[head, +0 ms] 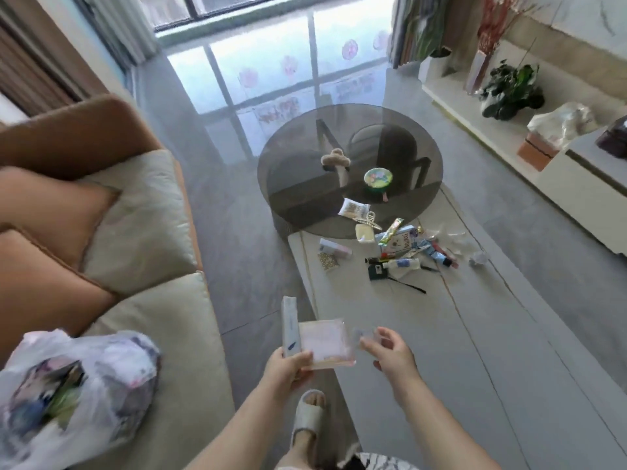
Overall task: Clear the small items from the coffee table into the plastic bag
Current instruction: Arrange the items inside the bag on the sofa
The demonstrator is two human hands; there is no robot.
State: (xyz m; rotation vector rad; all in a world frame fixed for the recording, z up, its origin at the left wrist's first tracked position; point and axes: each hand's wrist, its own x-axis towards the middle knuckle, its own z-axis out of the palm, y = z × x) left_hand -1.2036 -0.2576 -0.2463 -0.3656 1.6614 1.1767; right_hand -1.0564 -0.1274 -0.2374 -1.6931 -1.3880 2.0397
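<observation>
A plastic bag [73,388], bulging with items, sits on the sofa [152,232] seat at the lower left, beside two orange cushions [51,212]. Across the strip of floor, the long pale counter [441,334] carries a heap of small items [407,252] near its far end: tubes, a small carton, a dark green box with a black cord, packets and crumpled wrappers. Just beyond, a round dark glass counter [349,164] overlaps that end; on it stand a round green tin [378,178], a beige hair claw [336,159], a packet of cotton swabs [353,209] and a pale clip [368,222] at its near rim. A low white shelf [509,123] along the right wall bears a potted plant [510,93] and a vase of red branches [488,35]. A foot in a grey slipper [307,418] stands on the floor between the sofa and the counter.

Both forearms reach forward from the bottom edge. The left hand [288,368] grips a slim pale box [290,329] standing upright and a flat pinkish packet [327,344] together, thumb on top and fingers curled beneath. The right hand [390,351] hovers just right of the packet, and its fingers pinch a small clear piece [364,334] too blurred to identify. Both hands are in the air above the near edge of the counter, well apart from the bag.
</observation>
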